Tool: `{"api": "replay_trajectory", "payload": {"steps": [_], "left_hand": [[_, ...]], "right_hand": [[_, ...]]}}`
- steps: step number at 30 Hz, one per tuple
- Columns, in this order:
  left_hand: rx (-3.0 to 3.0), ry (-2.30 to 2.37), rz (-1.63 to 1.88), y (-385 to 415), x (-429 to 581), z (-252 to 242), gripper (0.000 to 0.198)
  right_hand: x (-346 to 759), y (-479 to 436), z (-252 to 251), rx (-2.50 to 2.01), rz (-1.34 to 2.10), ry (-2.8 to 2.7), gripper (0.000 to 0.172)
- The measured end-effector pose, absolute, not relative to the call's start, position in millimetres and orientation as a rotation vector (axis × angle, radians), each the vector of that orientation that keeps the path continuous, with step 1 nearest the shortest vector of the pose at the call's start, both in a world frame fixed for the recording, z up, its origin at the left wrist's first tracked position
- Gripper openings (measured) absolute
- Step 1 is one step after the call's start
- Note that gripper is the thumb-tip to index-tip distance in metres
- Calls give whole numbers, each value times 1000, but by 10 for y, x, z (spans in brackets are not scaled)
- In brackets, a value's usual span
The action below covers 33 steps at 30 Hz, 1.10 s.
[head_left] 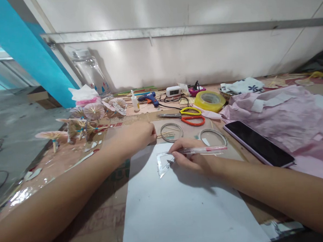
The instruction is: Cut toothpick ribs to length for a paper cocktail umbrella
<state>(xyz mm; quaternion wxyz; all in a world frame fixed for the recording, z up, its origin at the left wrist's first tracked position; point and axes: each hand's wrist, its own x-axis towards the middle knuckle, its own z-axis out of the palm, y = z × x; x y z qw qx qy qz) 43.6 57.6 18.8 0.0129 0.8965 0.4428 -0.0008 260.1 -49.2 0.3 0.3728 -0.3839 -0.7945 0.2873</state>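
Note:
My right hand (pixel 192 159) is closed on a slim clear pen (pixel 207 150) with a red end, which lies nearly level across the fingers. Its fingertips meet a small clear set square (pixel 164 167) on a white sheet of paper (pixel 188 213). My left hand (pixel 145 133) is curled into a fist just beyond the paper's top left edge. Thin wooden sticks (pixel 166 134) show beside its fingertips; whether it grips them is hidden. Two rings of narrow tape stand near: one grey ring (pixel 172 132) by the sticks, another ring (pixel 213 137) beyond my right hand.
Beyond the hands lie scissors (pixel 192 116), a blue glue gun (pixel 149 98), a small white bottle (pixel 135 101) and yellow tape (pixel 209 101). A phone (pixel 258 143) and pink cloth (pixel 277 118) are right. Small paper umbrellas (pixel 94 110) and a clear bottle (pixel 90 72) stand left.

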Motion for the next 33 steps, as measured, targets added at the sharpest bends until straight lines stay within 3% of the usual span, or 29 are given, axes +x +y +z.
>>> {"api": "replay_trajectory", "payload": {"steps": [10,15,20,33], "left_hand": [[2760,1517,-139,423,423,489,20],[2790,1568,-98,250,336,621,19],[2846,1414,-27,-16,375,541,12],[2932,1142,185,-169,507,269,14]], "right_hand": [[2595,-481,-45,-970,756,-2009,9],[2583,-507,-24,-927,546,-1937,12],[2579,-420,-50,-844,407,-1905,20],[2618,-343,-208,-801,566,-2130,23]]}}
